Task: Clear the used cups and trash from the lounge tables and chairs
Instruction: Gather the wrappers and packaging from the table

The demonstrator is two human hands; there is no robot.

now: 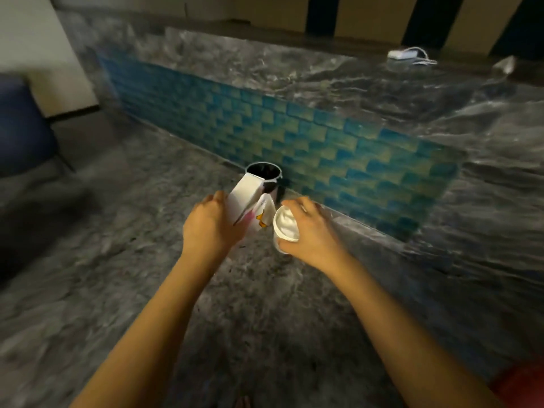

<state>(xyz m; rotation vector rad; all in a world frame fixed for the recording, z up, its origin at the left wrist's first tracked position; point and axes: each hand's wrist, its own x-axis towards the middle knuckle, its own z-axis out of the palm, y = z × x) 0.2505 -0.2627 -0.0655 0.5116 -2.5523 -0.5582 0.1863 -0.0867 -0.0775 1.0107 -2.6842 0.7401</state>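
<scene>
Pickup looks done, disposal not yet: left hand (210,228) grips a carton (245,198), right hand (312,231) grips a cup (286,226), bin (263,172) stands just ahead.

We see 1 white adapter (401,53) with its cable on the marble counter (338,81). Below runs a blue-tiled band (294,134), and 1 blue chair (20,128) stands left.

- Grey marbled floor (88,260), dimly lit and blurred
- A long counter (323,69) of the same grey marble runs from the far left to the right edge
- A band of blue-green mosaic tiles (294,134) covers its front face
- A white adapter with cable (403,53) lies near the counter's far right end
- A dark blue chair (20,128) stands at the left, before a pale wall (29,33)
- Tan and dark panels (368,16) stand behind the counter
</scene>
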